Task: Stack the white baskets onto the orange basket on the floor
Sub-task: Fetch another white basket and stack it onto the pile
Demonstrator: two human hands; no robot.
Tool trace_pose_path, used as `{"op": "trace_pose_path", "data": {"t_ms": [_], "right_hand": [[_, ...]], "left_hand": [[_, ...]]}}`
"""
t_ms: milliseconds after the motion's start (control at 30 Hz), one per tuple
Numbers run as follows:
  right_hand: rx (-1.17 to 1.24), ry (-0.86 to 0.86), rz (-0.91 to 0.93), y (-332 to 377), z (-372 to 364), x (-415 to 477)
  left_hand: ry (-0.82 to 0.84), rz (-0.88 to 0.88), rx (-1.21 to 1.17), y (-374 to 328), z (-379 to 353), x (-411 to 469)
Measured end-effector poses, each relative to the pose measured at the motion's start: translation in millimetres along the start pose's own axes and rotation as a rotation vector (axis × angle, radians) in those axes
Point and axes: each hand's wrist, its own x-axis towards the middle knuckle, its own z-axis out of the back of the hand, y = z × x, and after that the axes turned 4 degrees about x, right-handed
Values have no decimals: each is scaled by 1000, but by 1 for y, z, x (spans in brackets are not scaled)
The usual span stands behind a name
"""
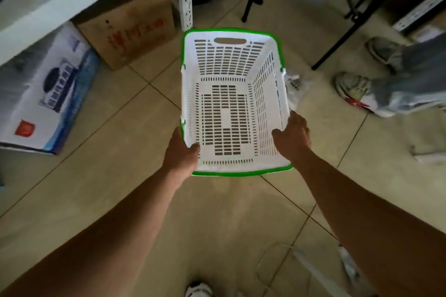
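Note:
A white slotted basket (229, 108) with a green rim is held over the tiled floor, its open top facing me. My left hand (181, 152) grips its near left corner, thumb inside the wall. My right hand (293, 136) grips its near right side, thumb inside too. The basket holds nothing. No orange basket shows in this view.
A cardboard box (130, 26) and a printed appliance box (48, 94) sit under a white table at the left. Black stand legs (251, 0) cross the top. Another person's shoes and trouser legs (376, 84) stand at the right. A plastic bag (294, 87) lies beside the basket.

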Motion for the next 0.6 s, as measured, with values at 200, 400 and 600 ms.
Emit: {"op": "trace_pose_path", "data": {"t_ms": [200,400,600], "right_hand": [[26,-75,-52,-12,-20,-4],[52,-192,17,-7,-29,-75],[104,-22,116,19,-25,-196]], "left_hand": [[-151,144,-60,9,0,7],[-378,206,-76,48,39,-45],[-491,317,-102,114,109,-154]]}}
